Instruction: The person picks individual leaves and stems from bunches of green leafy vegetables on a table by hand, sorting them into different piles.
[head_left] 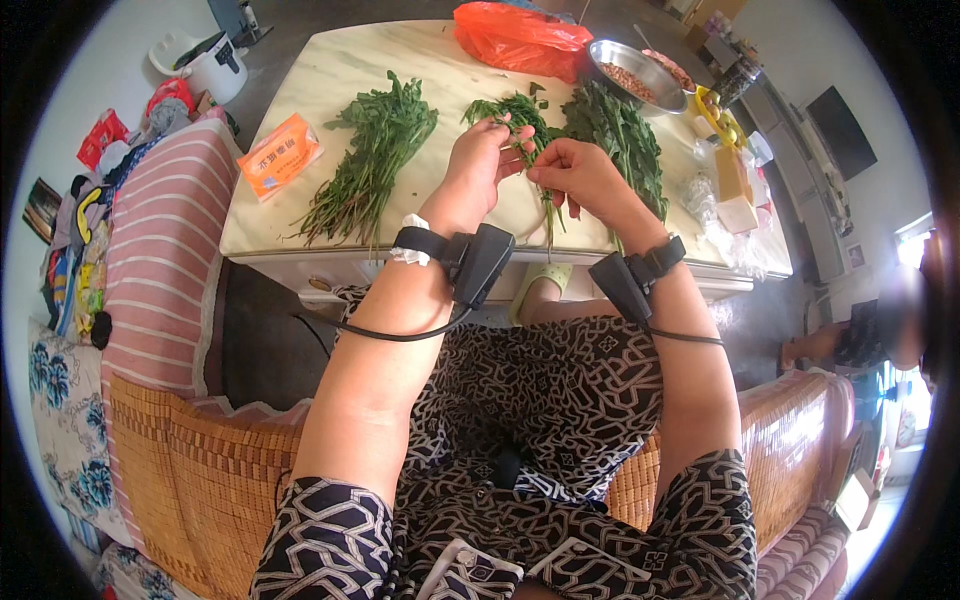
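My left hand (pixel 482 160) and my right hand (pixel 578 174) meet over the near middle of a pale marble table (pixel 270 215). Together they pinch a leafy green stalk (pixel 522 112); its thin stem hangs down between them toward the table edge. A bundle of green stalks (pixel 375 155) lies to the left of my left hand. A larger heap of the same greens (pixel 625 135) lies behind and to the right of my right hand. Black devices are strapped to both wrists.
An orange packet (pixel 281 153) lies at the table's left. At the back are an orange plastic bag (pixel 520 40) and a metal bowl (pixel 632 72). Small boxes and jars crowd the right end. A striped cushion (pixel 160 250) and a woven mat flank my seat.
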